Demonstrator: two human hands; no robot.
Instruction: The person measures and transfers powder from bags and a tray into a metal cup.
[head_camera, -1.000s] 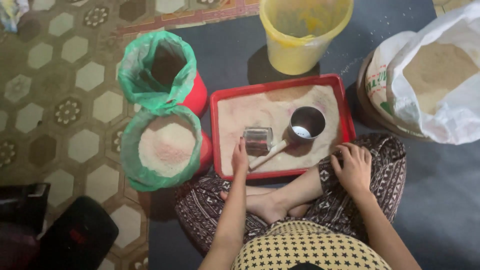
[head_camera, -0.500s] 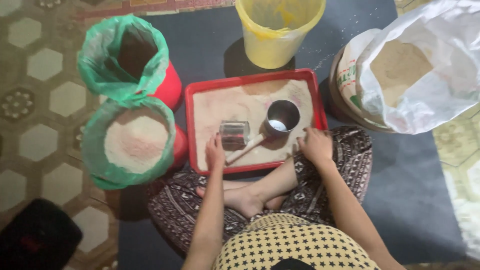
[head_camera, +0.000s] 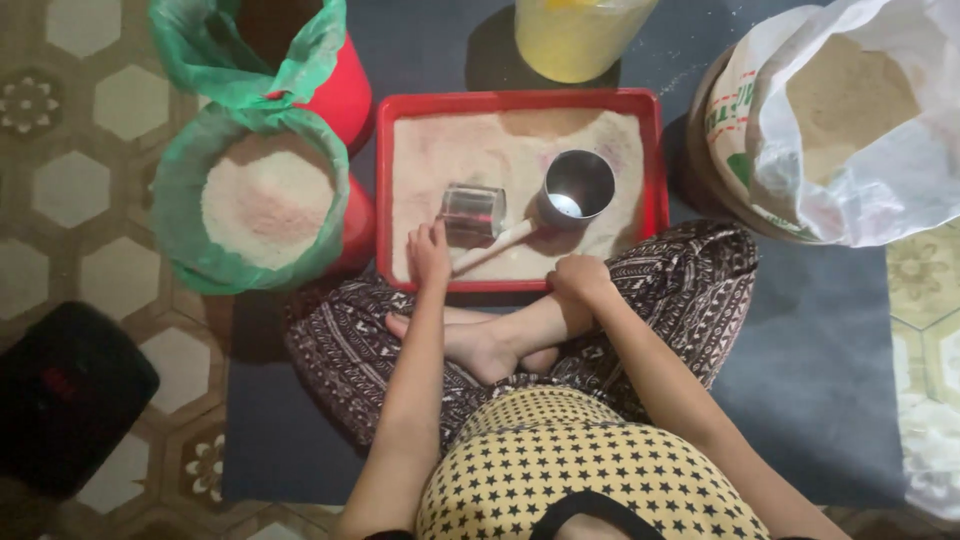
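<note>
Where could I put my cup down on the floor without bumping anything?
The dark grey mat is bare to the right of the patterned trousers, below the white sack of grain. It is crowded around the red plastic tray, packed between the green-lined red buckets, the yellow bucket and that sack.

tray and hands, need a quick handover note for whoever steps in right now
Left hand: on the grain in the red tray, beside the small glass; holds nothing.
Right hand: on the tray's near rim; grip not clear.
Metal scoop lies in the tray, its pale handle between the hands.
Done: grain spread over the tray; the green-lined bucket holds grain.
Left: judging by the layout, probably scooping; the other bucket looks unfilled.
</note>
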